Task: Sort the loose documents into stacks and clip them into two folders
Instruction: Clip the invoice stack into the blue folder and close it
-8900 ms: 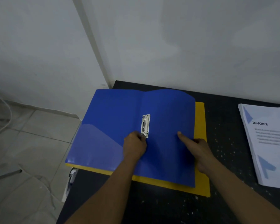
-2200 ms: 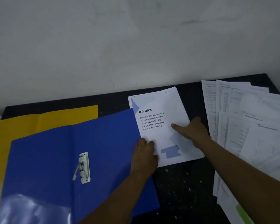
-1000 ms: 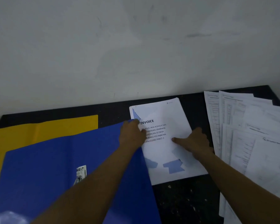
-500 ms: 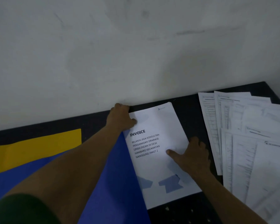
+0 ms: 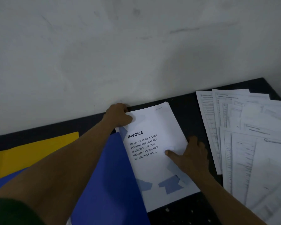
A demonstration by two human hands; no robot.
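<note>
Nearest the camera, a dark green sleeve [image 5: 10, 211] covers the left upper arm, and the bare forearm stretches away across an open blue folder [image 5: 110, 184]. To the right of the folder a strip of the black table [image 5: 182, 213] shows, its surface flecked with small white specks.

The blue folder's right edge lies over the left margin of the invoice stack [image 5: 154, 127], a thick sheaf of white pages whose cover reads "INVOICE" above several lines of smaller print, with pale blue shapes near its bottom. The stack lies flat on the table, tilted a little to the left.

The right hand [image 5: 191, 156] holds the stack at its right edge, the thumb pressed flat on the cover and the fingers curled down beside the edge. Just beyond that hand, loose documents [image 5: 250, 143] covered in printed tables fan out over the table's right side, overlapping one another.

Further left, a yellow folder [image 5: 31, 153] lies under the blue one, reaching off the left of the view.

At the far end, the left hand [image 5: 118, 116] grips the stack's top left corner, fingers curled over it, close against a scuffed, pale grey wall [image 5: 136, 46] that the table's back edge meets.
</note>
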